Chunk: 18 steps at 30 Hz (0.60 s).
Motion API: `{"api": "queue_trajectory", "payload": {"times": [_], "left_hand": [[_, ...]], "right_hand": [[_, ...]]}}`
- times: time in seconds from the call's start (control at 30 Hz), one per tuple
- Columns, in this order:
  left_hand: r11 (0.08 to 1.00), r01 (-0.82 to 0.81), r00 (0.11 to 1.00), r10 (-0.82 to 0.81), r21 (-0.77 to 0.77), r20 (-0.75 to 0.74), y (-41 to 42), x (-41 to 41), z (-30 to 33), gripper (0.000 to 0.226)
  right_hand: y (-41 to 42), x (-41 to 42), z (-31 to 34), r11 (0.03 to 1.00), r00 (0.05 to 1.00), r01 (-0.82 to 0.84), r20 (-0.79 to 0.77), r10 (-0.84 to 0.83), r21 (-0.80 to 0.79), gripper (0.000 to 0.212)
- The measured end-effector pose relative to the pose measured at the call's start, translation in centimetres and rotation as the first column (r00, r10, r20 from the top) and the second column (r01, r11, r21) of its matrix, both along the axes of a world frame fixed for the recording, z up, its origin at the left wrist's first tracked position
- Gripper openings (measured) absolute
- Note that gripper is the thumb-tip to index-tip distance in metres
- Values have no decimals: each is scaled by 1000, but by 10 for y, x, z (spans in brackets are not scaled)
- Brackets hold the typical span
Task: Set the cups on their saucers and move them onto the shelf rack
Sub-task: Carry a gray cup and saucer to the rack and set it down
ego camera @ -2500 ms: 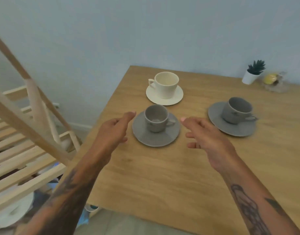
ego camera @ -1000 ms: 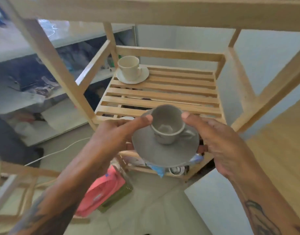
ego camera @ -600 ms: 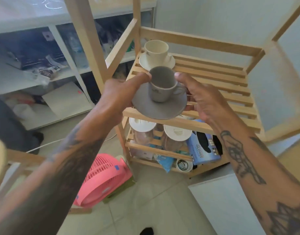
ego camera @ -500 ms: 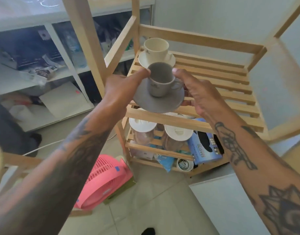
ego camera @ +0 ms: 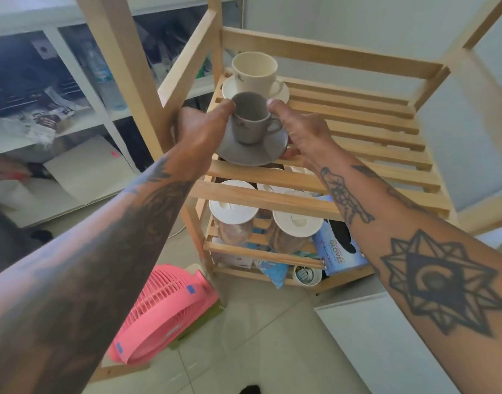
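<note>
A grey cup (ego camera: 251,120) stands upright on its grey saucer (ego camera: 251,150), held low over the front left of the wooden shelf rack (ego camera: 357,132). My left hand (ego camera: 200,132) grips the saucer's left edge, thumb against the cup's rim. My right hand (ego camera: 301,132) grips the right edge, thumb on the rim beside the handle. Whether the saucer touches the slats I cannot tell. Just behind it, a cream cup (ego camera: 255,71) sits on a cream saucer (ego camera: 282,93) at the shelf's back left.
Under the slatted shelf a lower shelf carries jars with white lids (ego camera: 232,209) and a blue glove box (ego camera: 335,251). A pink fan (ego camera: 164,311) lies on the tiled floor at the rack's front left. White shelving (ego camera: 73,120) stands to the left.
Both hands lifted the grey cup and saucer off the table and carried them to the rack. In the last half second they moved forward and lower, close behind the cream cup.
</note>
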State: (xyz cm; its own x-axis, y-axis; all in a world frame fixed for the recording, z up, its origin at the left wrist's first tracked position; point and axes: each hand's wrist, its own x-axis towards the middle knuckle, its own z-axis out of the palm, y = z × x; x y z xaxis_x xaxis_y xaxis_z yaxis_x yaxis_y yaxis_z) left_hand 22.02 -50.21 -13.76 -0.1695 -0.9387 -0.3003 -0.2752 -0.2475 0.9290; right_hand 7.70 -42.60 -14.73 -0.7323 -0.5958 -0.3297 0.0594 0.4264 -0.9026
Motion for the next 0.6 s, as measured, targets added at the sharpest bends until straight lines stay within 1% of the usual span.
{"api": "queue_trajectory", "payload": {"times": [0.13,0.23,0.3,0.37,0.5,0.6], "left_hand": [[999,-35,999,36,14,-23,-8,-8,-11,77],[997,-81,996,80,-12,-39,-9,-14,-18,73],[993,-110,993,109,-33,-34,-9,-16,-21,67],[990,-132,991,130,-45,-31,-7,-18,-24,66],[989,-137,990,135,-50,-42,-4,-20,-27,74],[991,-111,994,110,-76,-15,-3,-16,-26,76]], "right_hand": [[-13,2,-8,998,998,56,-33,-56,2,59],[-21,7,-13,993,990,117,-79,-117,-7,43],[-23,13,-16,990,983,142,-115,-143,-11,50],[-25,19,-18,990,981,142,-132,-142,-11,54],[-25,24,-21,989,979,147,-142,-148,-20,66],[-21,23,-19,992,982,125,-138,-128,-27,74]]}}
